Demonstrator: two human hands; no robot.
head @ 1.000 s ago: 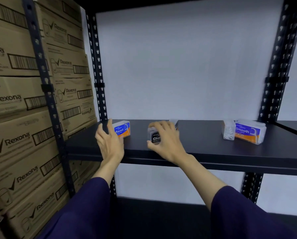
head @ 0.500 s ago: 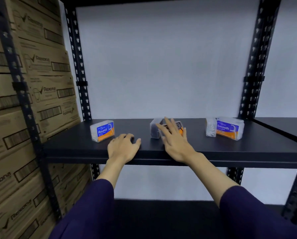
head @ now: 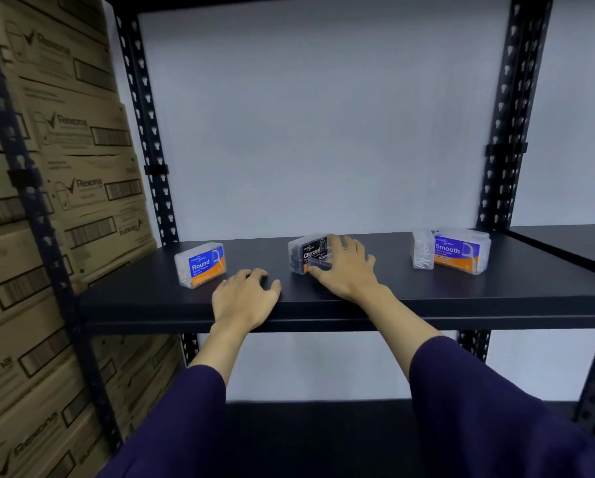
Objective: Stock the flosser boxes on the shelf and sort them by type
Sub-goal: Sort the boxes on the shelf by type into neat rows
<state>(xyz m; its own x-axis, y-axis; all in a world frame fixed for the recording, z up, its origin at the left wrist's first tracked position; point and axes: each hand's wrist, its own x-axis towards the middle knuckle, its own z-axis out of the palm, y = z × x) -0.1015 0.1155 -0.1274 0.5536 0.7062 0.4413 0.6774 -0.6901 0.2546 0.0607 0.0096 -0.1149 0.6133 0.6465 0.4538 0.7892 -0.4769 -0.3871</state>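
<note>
Just beyond right hand [head: 346,270]: Charcoal box [head: 306,251], touching.

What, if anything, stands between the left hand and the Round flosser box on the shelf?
Nothing visible. The left hand rests on the shelf front edge, and only bare shelf surface lies between it and the Round box. The Charcoal boxes sit off to its right.
</note>
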